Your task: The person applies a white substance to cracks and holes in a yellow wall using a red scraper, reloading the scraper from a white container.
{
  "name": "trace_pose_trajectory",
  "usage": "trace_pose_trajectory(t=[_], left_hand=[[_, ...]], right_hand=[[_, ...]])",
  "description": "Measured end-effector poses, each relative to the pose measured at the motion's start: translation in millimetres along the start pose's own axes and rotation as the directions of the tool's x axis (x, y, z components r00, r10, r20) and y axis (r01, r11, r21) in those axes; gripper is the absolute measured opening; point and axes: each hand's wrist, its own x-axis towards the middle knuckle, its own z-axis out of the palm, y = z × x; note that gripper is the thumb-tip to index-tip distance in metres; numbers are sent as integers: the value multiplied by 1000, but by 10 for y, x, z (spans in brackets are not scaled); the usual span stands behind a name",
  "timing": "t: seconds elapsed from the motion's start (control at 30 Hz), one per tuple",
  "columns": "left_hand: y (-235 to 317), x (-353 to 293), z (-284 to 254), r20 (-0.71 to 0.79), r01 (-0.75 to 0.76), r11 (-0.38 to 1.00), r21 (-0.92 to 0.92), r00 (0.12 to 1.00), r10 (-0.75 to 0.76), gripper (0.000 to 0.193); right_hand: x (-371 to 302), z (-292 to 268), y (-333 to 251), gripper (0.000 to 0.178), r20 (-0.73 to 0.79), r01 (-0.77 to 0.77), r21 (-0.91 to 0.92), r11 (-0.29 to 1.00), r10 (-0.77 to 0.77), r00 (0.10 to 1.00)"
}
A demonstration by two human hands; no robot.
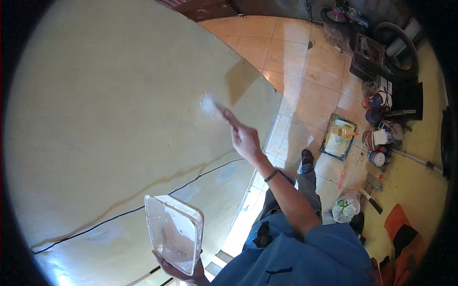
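My left hand (179, 271) holds a white rectangular plastic tub (198, 219) from below, its fingers wrapped round the base. Whitish paste smears the tub's inner walls and bottom. My right hand (245, 140) is closed and stretched out to the pale yellow-green wall (119, 105). Past its fingertips a whitish patch (207, 104) shows against the wall, smeared by motion. What the right fingers grip is too blurred to name. A dark band circles the right wrist.
A black cable (191, 182) runs along the wall. On the tiled floor (317, 71) lie a dark tray (338, 137) with a yellowish container, a red-handled tool (341, 180), a plastic bag (347, 207) and a black-handled blade (372, 201). Several paint cans (377, 157) and a tyre (411, 50) line the right side.
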Motion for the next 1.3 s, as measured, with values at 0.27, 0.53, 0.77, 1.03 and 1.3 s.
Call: trace_pose_trajectory(t=[0.27,0.53,0.77,1.03,1.3], left_hand=[[-244,91,329,-333,2,691,723,877,347,71],[-241,40,228,-313,-41,614,789,832,458,70],[-103,71,82,-266,-75,975,208,955,130,66],[-17,-43,-246,55,-26,-78,997,910,411,66],[33,45,-175,-148,-125,782,610,952,268,63]], right_hand=[[165,57,225,17,66,145,-139,980,-136,988],[323,-239,-168,20,-64,174,112,978,-168,984],[152,358,82,41,52,165,-128,978,-159,986],[-154,176,395,49,29,93,-42,995,-92,995],[-120,709,132,69,-83,212,-105,972,-221,972]])
